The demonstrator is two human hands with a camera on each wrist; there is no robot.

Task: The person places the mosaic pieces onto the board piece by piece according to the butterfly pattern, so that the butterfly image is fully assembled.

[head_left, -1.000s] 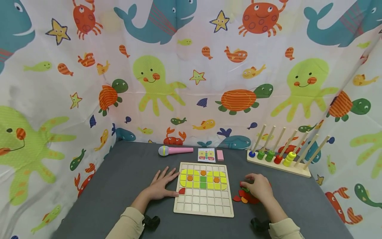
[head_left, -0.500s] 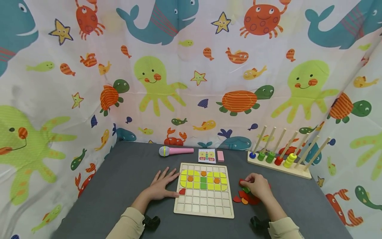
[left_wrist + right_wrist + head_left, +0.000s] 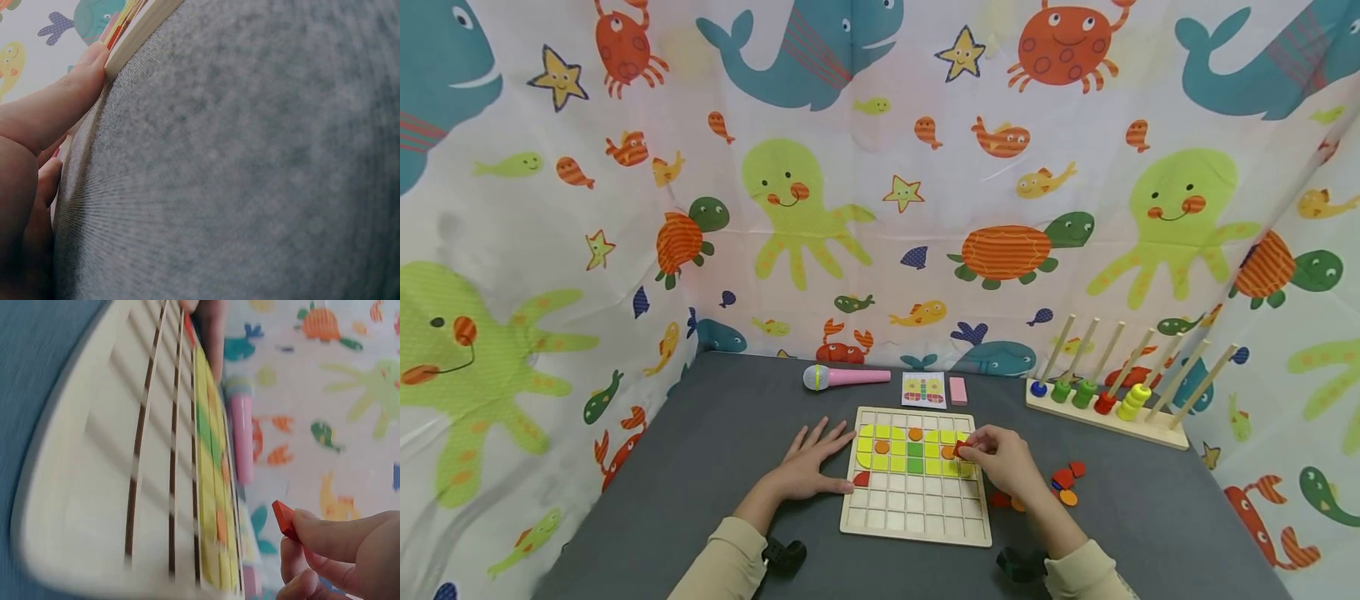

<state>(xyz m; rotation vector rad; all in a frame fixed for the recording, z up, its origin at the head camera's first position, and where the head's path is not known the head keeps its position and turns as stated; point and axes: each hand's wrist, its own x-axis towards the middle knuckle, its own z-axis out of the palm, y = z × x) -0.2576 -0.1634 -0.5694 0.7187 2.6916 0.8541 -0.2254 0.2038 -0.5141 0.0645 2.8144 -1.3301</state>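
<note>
Red tile (image 3: 961,450), and it's up off the wooden grid board (image 3: 897,501), over the right side of its yellow rows, pinched between thumb and fingers of the right hand (image 3: 1003,460). Nearest to us now, two cream sleeves (image 3: 722,560) come in, a black wrist device (image 3: 784,555) on each arm. The left hand (image 3: 807,468) lies with its fingers spread, holding nothing, thumb right there against the board's left edge. Loose pieces (image 3: 1063,478), red and orange with a touch of blue, scatter on the grey bench (image 3: 730,425) around the right forearm, some tucked partly behind it. On the board, pale squares fill the near rows, then a red quarter-round piece (image 3: 861,479) sits at the left, and up come the yellow tiles (image 3: 898,448) with orange discs (image 3: 882,447) and green squares (image 3: 915,458) among them! Beyond, a pink microphone (image 3: 857,377), a printed card (image 3: 923,390), a pink block (image 3: 958,391), and out right, a peg rack (image 3: 1092,414) carrying coloured rings. At the very back, the sea-creature curtain (image 3: 880,250).
</note>
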